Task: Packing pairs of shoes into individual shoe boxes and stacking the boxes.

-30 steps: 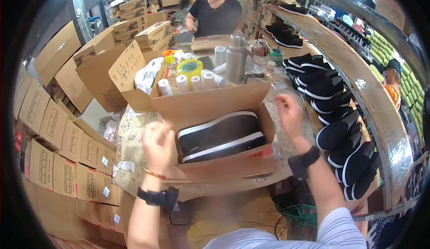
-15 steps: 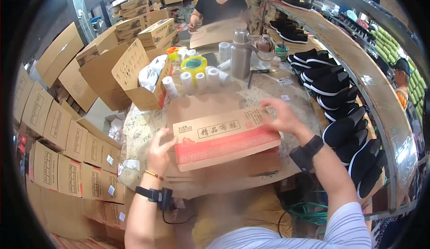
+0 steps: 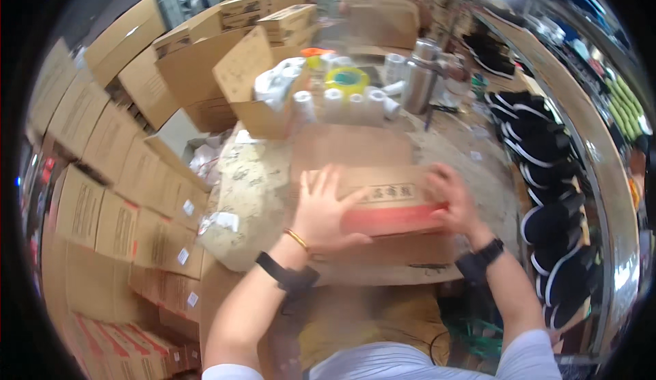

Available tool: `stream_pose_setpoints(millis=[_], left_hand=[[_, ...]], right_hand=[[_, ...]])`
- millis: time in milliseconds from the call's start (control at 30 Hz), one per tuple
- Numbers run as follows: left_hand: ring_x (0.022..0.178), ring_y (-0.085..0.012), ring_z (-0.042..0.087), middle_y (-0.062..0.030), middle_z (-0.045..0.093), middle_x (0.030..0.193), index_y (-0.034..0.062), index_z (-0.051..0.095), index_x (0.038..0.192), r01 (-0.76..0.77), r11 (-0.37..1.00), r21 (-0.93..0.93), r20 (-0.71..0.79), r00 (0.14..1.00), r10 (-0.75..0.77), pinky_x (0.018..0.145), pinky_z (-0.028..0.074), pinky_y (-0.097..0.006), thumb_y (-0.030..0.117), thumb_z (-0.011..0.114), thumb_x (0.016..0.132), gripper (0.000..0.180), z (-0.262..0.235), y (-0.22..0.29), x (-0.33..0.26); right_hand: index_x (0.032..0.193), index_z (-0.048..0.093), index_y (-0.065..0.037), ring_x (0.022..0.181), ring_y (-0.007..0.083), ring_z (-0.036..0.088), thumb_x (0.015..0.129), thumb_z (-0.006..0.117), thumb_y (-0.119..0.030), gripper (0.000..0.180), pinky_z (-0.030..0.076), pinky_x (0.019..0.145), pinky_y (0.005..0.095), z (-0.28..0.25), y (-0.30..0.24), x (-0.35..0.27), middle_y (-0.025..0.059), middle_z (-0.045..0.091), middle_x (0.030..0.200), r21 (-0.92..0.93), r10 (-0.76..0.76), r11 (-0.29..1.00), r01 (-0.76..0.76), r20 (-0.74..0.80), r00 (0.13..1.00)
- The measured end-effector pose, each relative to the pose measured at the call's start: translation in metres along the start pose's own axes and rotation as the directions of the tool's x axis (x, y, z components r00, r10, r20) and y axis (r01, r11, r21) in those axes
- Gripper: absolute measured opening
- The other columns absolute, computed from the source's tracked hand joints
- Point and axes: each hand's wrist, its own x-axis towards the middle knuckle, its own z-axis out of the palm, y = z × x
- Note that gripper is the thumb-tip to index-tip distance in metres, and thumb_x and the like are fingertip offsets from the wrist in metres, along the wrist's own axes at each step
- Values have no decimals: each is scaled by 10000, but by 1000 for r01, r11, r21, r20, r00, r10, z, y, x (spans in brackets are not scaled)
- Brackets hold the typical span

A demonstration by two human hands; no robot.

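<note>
A brown cardboard shoebox (image 3: 400, 210) with a red band lies in front of me on larger brown cardboard (image 3: 355, 148). Flat across its left part rests my left hand (image 3: 326, 210), fingers spread and thumb pointing right. My right hand (image 3: 454, 201) bends round the box's right end, fingers on the top and thumb low on the front side. Both hands are slightly blurred. What lies inside the box cannot be seen.
Paper rolls (image 3: 333, 100), a yellow tape roll (image 3: 347, 79) and a steel flask (image 3: 418, 79) stand behind the cardboard. Stacked cartons (image 3: 113, 223) line the left. Black shoes (image 3: 547, 175) fill the right shelf. Beyond the table, another person holds a large cardboard piece (image 3: 383, 18).
My left hand has come from beside the box onto its top. My right hand has closed in on the right end. The box sits lower, and the view has shifted.
</note>
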Motion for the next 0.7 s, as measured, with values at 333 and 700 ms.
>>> stream_pose_setpoints(millis=[333,700], left_hand=[[1403,-218,131,-116,150,1518,55,4,1496,53,-159,-986,128,850,-511,1133,163,-375,167,759,763,1058,19,14,-153],[1269,-301,407,-142,437,1357,13,246,1443,503,556,-662,-567,150,-810,1039,357,-444,181,846,399,1215,-280,53,-423]], right_hand=[[1388,383,-68,1215,222,482,940,410,-558,665,388,1020,390,40,-15,-61,66,484,1353,959,449,3,-285,253,857],[1418,324,-58,1339,397,286,925,475,-405,622,257,1098,438,228,-296,149,258,297,1431,638,-408,767,66,405,818]])
